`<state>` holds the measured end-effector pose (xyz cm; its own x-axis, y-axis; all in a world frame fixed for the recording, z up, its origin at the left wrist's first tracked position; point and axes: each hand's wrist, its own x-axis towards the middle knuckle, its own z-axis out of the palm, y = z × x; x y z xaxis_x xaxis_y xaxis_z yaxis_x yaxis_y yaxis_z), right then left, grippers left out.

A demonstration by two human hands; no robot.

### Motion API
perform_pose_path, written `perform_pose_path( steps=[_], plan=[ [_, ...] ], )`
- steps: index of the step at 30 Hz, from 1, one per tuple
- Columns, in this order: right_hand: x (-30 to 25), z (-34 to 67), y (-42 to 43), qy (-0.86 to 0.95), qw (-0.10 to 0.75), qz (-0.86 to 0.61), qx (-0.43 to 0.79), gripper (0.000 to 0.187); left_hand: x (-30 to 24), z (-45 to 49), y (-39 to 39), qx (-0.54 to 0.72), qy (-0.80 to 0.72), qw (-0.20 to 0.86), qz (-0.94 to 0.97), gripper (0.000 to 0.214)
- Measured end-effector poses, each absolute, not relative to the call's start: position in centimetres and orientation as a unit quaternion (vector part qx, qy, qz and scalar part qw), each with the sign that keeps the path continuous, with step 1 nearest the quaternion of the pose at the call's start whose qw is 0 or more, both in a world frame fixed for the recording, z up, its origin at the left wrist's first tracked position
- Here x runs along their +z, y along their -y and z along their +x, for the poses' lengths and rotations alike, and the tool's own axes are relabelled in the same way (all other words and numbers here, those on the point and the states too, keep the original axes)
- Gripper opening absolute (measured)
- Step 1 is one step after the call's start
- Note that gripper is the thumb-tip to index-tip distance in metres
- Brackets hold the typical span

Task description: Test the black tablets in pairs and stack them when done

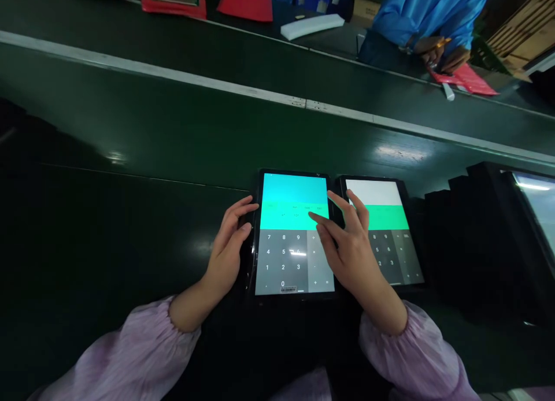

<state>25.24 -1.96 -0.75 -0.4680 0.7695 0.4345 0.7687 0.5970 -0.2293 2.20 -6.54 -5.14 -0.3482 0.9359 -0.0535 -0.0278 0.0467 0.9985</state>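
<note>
A tablet (284,262) lies in front of me, its screen lit with a calculator: a cyan and green upper part over a grey number pad. At its left edge, my left hand (229,245) rests with the fingers apart and the tips against the side. My right hand (349,242) is over the tablet's right side, index finger stretched out to the green band, the other fingers spread. It holds nothing. Partly behind that hand, a second tablet (390,216) shows a calculator too, with a white and green top.
Dark tablets are stacked at the right, the top one (533,199) reflecting light. Beyond a pale metal strip (217,89) runs a belt with red pouches (246,2) and a white foam strip (312,26). Across it, a person in blue (429,11) handles a red pouch (470,80).
</note>
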Motion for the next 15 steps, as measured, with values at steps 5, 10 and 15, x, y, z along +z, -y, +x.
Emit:
perform_pose_path(
  steps=[5, 10, 15],
  plan=[
    [-0.65, 25.63, 1.77, 0.838, 0.263, -0.478, -0.004, 0.039, -5.04, 2.7, 6.41, 0.586, -0.591, 0.395, 0.388, 0.021],
    [-0.7, 25.48, 1.94, 0.844, 0.258, -0.47, 0.006, 0.037, -5.13, 2.46, 6.44, 0.568, -0.599, 0.396, 0.402, 0.024],
    [-1.04, 25.55, 1.92, 0.837, 0.269, -0.476, 0.008, 0.038, -5.25, 1.92, 6.48, 0.555, -0.586, 0.424, 0.411, 0.033]
  ],
)
